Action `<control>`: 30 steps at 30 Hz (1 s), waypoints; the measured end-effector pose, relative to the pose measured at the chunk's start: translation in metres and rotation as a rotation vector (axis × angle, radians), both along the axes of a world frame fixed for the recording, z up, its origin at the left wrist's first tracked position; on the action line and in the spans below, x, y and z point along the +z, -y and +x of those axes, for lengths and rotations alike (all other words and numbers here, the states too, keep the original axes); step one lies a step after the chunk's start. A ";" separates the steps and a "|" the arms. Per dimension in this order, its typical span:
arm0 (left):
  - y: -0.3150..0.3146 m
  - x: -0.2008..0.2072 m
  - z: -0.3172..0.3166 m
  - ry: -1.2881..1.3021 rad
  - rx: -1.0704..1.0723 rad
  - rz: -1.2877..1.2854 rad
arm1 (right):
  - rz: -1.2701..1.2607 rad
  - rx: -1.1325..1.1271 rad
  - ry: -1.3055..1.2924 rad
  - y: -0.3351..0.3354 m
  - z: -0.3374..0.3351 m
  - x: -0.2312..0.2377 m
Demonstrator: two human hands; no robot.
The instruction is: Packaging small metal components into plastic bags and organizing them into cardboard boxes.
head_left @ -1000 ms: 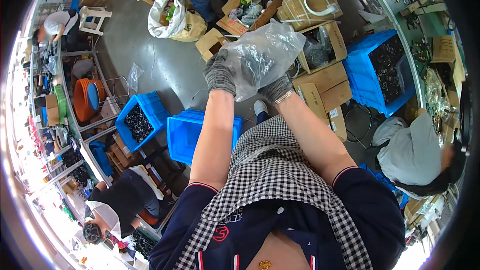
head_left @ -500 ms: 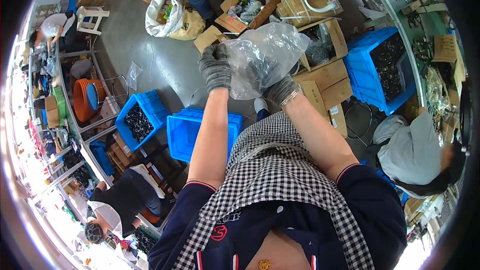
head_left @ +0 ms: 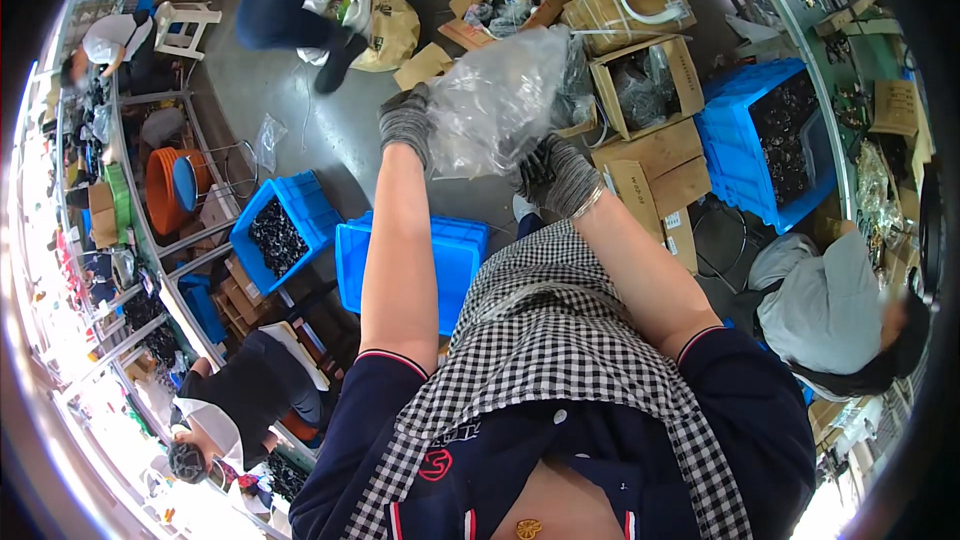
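Note:
A clear plastic bag (head_left: 498,98) hangs spread between my two hands, crumpled and shiny. My left hand (head_left: 405,124), in a grey knitted glove, is closed on the bag's left edge. At the bag's lower right, my right hand (head_left: 562,176), gloved in grey with dark fingers, has its fingers bent around the plastic. Part of those fingers is hidden by the bag. What the bag contains, if anything, cannot be made out. Below my left forearm stands a blue plastic bin (head_left: 462,270), partly covered by that arm.
Ahead are open cardboard boxes (head_left: 688,75) of bagged items and a woven sack (head_left: 395,30). Blue crates of small dark parts stand left (head_left: 322,202) and right (head_left: 715,130). A person's legs (head_left: 290,5) cross the far floor; other people sit at both sides.
Both hands and the bag have shifted slightly left, and the bag's far end has swung left. A person's legs at the far side have stepped left, in front of the white sack.

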State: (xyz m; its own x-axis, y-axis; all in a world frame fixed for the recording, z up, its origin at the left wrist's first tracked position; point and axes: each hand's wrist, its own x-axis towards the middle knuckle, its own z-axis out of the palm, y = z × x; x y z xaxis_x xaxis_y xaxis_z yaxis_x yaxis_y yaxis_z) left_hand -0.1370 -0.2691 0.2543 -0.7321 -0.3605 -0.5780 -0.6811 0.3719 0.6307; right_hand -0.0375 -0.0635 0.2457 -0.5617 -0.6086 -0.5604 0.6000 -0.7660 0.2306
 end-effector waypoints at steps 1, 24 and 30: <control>0.006 -0.007 0.002 0.000 -0.010 0.005 | -0.019 -0.001 -0.008 -0.003 0.001 -0.001; 0.039 -0.140 0.101 -0.117 1.033 0.486 | 0.142 -0.080 0.120 -0.147 -0.106 -0.141; 0.036 -0.127 0.055 -0.241 0.981 0.456 | 0.114 0.024 0.063 -0.141 -0.132 -0.140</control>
